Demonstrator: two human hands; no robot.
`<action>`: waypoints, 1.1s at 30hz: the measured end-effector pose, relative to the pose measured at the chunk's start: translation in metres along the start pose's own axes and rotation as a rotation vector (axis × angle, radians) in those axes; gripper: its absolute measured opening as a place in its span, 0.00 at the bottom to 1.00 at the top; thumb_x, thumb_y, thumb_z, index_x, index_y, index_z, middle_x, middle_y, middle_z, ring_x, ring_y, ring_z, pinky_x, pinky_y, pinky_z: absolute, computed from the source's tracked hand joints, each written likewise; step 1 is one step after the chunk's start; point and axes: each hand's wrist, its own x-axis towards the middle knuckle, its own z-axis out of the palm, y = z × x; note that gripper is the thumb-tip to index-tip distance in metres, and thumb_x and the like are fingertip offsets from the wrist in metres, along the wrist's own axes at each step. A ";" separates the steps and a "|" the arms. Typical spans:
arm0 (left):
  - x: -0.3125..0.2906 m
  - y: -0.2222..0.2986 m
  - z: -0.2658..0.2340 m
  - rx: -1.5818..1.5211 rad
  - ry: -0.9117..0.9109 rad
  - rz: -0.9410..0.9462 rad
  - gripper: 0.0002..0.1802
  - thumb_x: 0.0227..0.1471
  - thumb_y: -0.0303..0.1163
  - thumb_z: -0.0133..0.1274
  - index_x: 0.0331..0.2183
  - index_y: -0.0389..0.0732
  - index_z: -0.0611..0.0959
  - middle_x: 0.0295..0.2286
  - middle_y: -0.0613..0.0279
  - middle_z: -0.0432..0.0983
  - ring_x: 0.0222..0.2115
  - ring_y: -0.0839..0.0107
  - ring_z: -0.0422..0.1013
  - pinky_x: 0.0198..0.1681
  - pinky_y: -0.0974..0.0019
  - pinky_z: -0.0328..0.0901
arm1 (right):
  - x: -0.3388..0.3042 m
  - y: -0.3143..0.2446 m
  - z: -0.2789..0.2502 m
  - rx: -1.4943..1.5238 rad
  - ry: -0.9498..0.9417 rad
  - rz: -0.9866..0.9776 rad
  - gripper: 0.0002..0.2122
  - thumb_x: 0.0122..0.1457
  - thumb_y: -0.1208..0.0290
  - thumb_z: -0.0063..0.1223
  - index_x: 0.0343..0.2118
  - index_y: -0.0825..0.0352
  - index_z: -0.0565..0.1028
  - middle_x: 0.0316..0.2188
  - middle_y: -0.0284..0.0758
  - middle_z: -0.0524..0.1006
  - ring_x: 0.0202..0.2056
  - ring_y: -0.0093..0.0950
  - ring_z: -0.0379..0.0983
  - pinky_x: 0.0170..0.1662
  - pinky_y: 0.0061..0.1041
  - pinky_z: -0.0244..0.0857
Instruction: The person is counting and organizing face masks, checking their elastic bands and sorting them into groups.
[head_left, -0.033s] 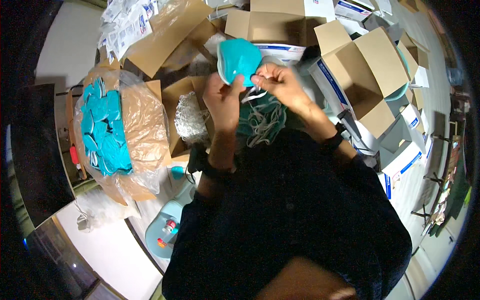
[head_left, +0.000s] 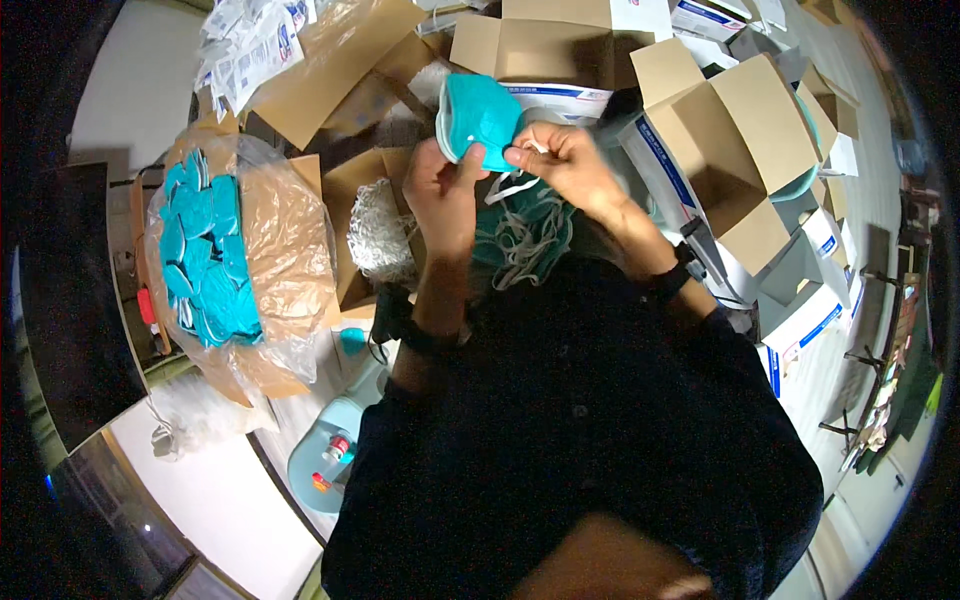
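Observation:
A teal face mask [head_left: 482, 112] with a pale rim is held up in front of me. My left hand [head_left: 446, 195] grips its lower left edge, thumb pressed on the teal face. My right hand [head_left: 568, 165] is closed at the mask's lower right corner, pinching a white elastic strap [head_left: 512, 188] against it. Below both hands lies a heap of teal masks with tangled white straps [head_left: 525, 240]. Left of my left hand, a cardboard box holds a pile of loose white elastic straps [head_left: 380, 232].
At the left, a plastic-lined carton holds many teal masks [head_left: 212, 255]. Open cardboard boxes stand at the back [head_left: 555, 55] and right [head_left: 715, 145]. White printed packets [head_left: 250, 55] pile up at the far left. A bottle [head_left: 334, 455] lies on a pale blue stool [head_left: 310, 470].
The mask has turned slightly between my hands, and its pale rim faces more to the left. My right fingers have shifted a little at its corner, with the strap between them.

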 end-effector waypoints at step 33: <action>-0.069 -0.029 -0.084 0.818 -0.135 -0.269 0.15 0.45 0.39 0.57 0.26 0.34 0.82 0.23 0.57 0.78 0.24 0.72 0.73 0.30 0.66 0.66 | -0.014 0.071 0.031 -0.386 -0.223 0.064 0.06 0.53 0.70 0.55 0.27 0.67 0.75 0.20 0.29 0.74 0.24 0.19 0.68 0.28 0.21 0.62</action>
